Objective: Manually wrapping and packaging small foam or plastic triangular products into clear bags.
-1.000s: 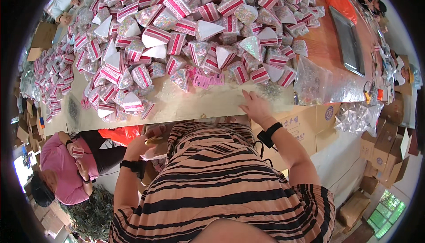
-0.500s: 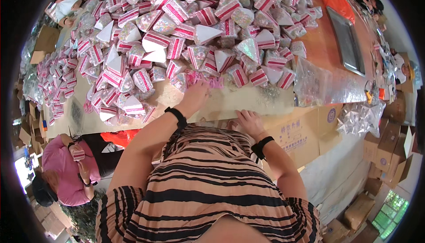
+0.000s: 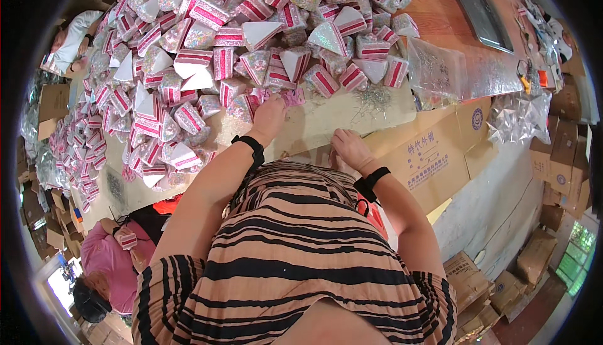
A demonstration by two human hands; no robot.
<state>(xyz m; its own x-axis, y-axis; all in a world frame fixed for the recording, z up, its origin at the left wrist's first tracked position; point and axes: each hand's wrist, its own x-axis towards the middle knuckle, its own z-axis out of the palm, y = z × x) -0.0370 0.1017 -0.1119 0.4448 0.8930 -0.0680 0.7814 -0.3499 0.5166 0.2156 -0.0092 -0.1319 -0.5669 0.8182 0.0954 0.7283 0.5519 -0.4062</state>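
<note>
My left hand (image 3: 269,118) reaches over the near edge of the pile, its fingers bent together at some small flat pink pieces (image 3: 292,96). The back of the hand hides the fingertips, so I cannot make out what is between them. My right hand (image 3: 352,150) rests at the table's near edge, fingers loosely bent, with nothing visible in it. Beyond both hands lies a large heap of wedge-shaped cake-slice pieces (image 3: 255,33), white and glittery with pink-red bands. One wedge, a glittery slice (image 3: 240,107), lies close beside my left hand.
Clear plastic bags (image 3: 433,69) lie to the right, with a dark rectangular tray (image 3: 480,12) behind them. A cardboard box (image 3: 433,163) stands below the table's edge at right. At lower left a person in pink (image 3: 110,251) holds a slice. Thin scraps (image 3: 375,97) lie on the table (image 3: 326,122).
The view has shifted, so the heap sits higher and farther left. My left hand stays at the pink pieces. My right hand's fingers are more bent now at the table edge.
</note>
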